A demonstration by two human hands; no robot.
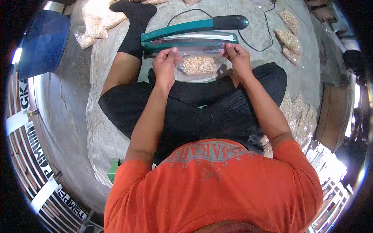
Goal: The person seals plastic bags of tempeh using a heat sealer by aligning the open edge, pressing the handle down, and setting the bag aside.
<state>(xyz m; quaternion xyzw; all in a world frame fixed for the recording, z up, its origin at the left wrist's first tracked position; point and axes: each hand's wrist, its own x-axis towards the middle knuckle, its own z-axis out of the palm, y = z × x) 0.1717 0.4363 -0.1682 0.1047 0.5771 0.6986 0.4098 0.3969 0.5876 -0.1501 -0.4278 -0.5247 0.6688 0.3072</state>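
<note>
**Both hands pinch a bag at the sealer**

You are sitting on the floor with a woven mat point(99, 136) under you. Your left hand point(166, 65) is closed on the top left corner of a clear bag point(200, 65), thumb and fingers pinching the plastic. Your right hand point(239, 58) pinches the top right corner in the same way, so the bag is held stretched between the two hands.

The bag sits in the middle of the scene, just beyond your knees, with a heap of pale kernels in its lower part. Its top edge lies against the near side of the teal sealer point(189, 38). Whether that edge is under the bar cannot be told from this view. The sealer's arm stands lifted, and its black handle point(230, 21) points to the far right. A black cord point(254, 46) loops over the floor behind it.

Your foot in a black sock point(134, 23) reaches far left, just beside the sealer's left end. Beyond it lies a loose sack of kernels point(95, 21), and a blue container point(43, 40) stands at the far left. A few filled packets point(289, 39) lie at the far right, well apart from the sealer. A pile of packets point(299, 114) lies near your right knee.
</note>
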